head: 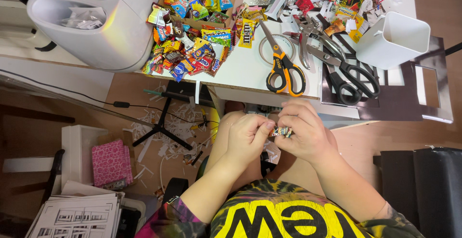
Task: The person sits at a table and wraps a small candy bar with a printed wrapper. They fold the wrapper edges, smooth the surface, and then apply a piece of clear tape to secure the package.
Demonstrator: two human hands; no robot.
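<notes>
My left hand (248, 136) and my right hand (303, 131) meet over my lap, below the white table's front edge (255, 92). Between their fingertips they pinch a small folded strip of colourful candy wrapper (280, 131). Both hands have fingers curled closed around it. On the table just above lie orange-handled scissors (284, 62) and black-handled scissors (349, 72), neither touched.
A heap of candy wrappers (192, 40) covers the table's left part, more lie at the back right. A white square cup (394, 38) stands at right, a white machine (96, 21) at left. Paper scraps, a black stand (161, 122) and stacked sheets (77, 216) litter the floor.
</notes>
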